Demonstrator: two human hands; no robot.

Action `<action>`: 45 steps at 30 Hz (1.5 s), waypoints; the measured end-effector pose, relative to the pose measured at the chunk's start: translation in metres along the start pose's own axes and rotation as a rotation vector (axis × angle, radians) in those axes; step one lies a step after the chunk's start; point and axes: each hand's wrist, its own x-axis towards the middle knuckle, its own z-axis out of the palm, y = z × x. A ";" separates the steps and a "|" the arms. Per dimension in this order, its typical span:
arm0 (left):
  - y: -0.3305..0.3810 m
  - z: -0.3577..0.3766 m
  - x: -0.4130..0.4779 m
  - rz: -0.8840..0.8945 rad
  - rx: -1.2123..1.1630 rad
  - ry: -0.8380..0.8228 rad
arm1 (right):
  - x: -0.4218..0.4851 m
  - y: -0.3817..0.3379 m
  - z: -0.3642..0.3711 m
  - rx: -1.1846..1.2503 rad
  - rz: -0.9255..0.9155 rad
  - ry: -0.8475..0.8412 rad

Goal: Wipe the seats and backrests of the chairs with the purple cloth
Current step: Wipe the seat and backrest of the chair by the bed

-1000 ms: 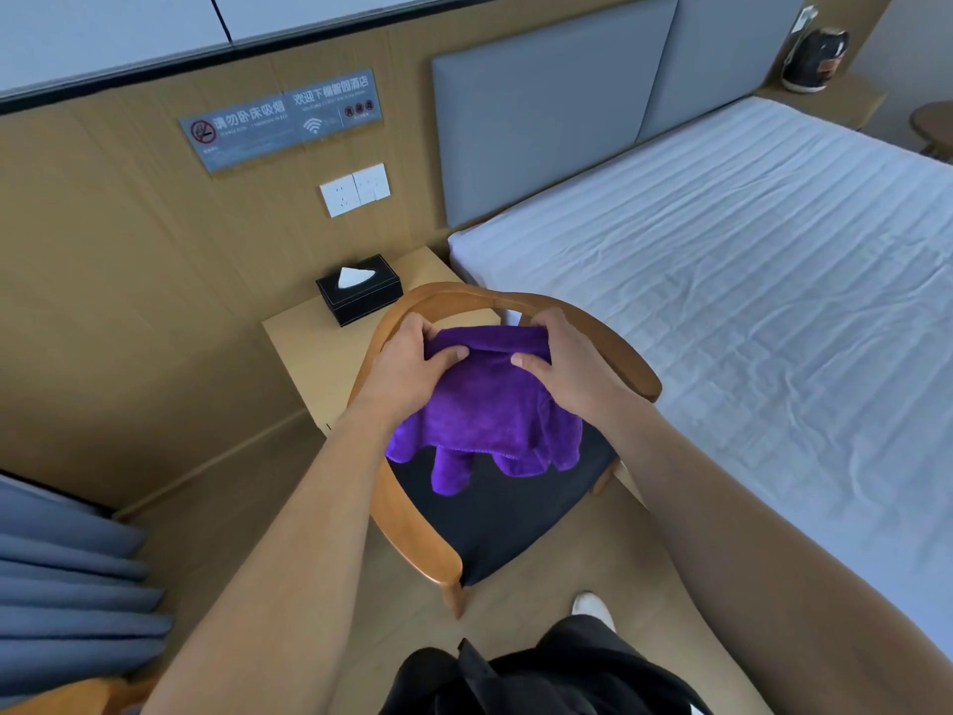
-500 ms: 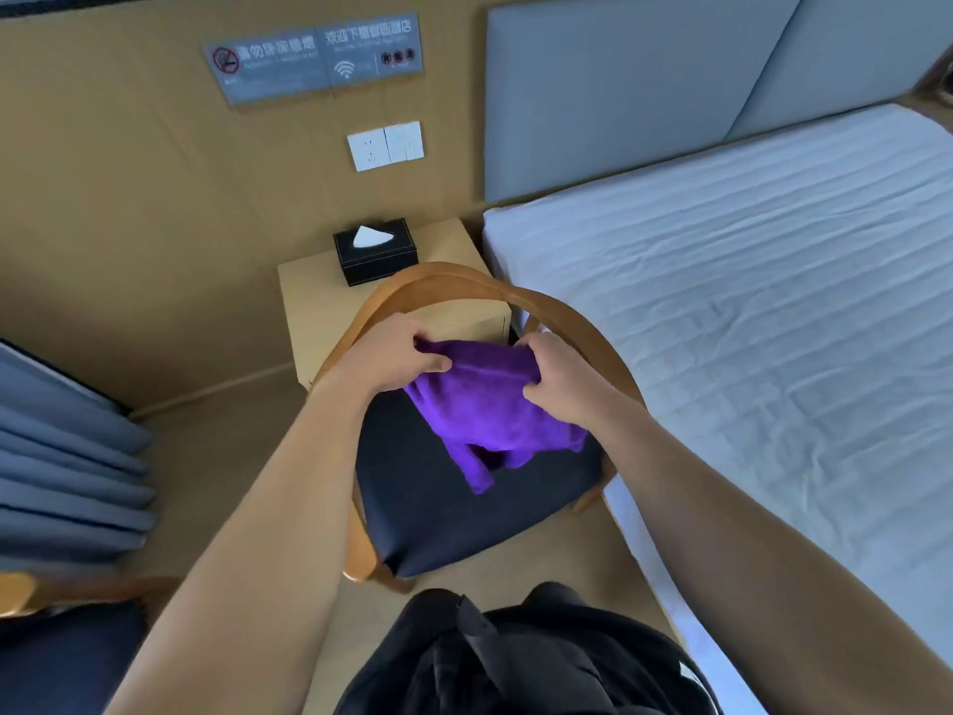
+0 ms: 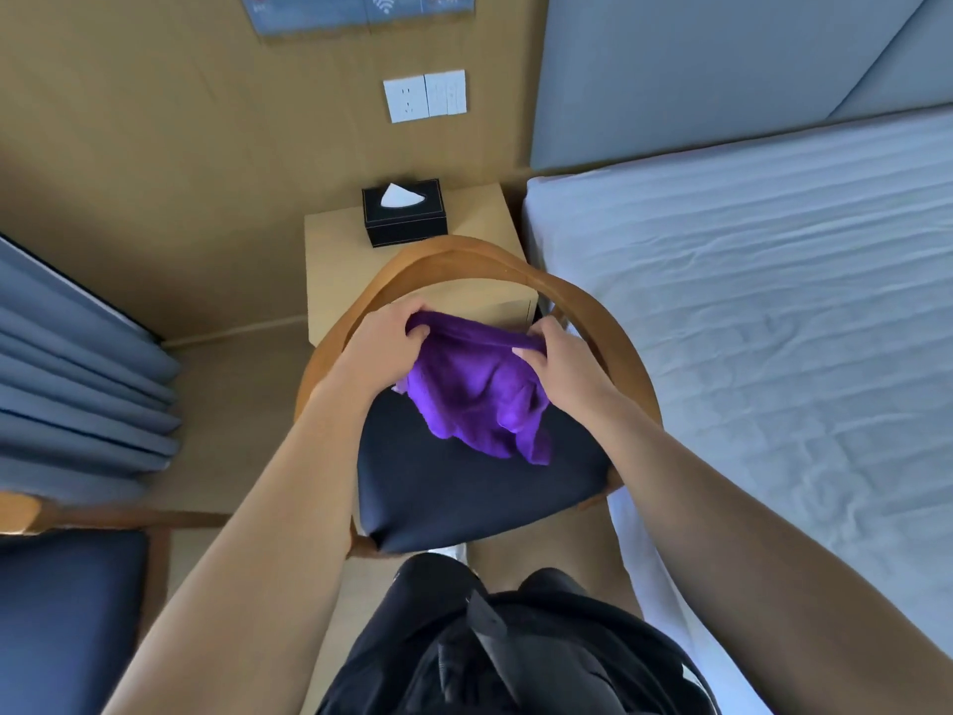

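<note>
A purple cloth (image 3: pixel 479 394) hangs bunched between my two hands above a chair with a dark seat (image 3: pixel 464 492) and a curved wooden backrest (image 3: pixel 464 255). My left hand (image 3: pixel 384 343) grips the cloth's upper left corner. My right hand (image 3: pixel 559 361) grips its upper right edge. The cloth's lower end droops onto or just above the seat cushion; I cannot tell whether it touches. A second chair with a dark seat (image 3: pixel 67 611) stands at the lower left, only partly in view.
A wooden nightstand (image 3: pixel 340 265) behind the chair carries a black tissue box (image 3: pixel 405 211). A bed with a white sheet (image 3: pixel 773 327) runs along the right, close to the chair. Blue-grey curtains (image 3: pixel 77 379) hang at the left. My dark clothing (image 3: pixel 515 642) fills the bottom.
The view has tilted down and come nearer the chair. Both hands have kept hold of the cloth and lowered it toward the seat, drawing its top edge out between them.
</note>
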 end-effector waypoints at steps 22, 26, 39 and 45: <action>0.031 0.008 0.083 0.270 0.109 -0.364 | 0.072 -0.029 -0.010 0.132 0.022 0.037; 0.042 0.015 0.080 0.190 0.005 -0.310 | 0.068 -0.031 -0.022 0.204 -0.004 0.048; 0.077 0.027 0.053 0.071 -0.044 0.004 | 0.027 0.014 -0.037 0.308 -0.070 -0.040; 0.090 0.035 0.035 0.029 -0.221 0.125 | 0.007 0.024 -0.039 0.192 -0.114 -0.177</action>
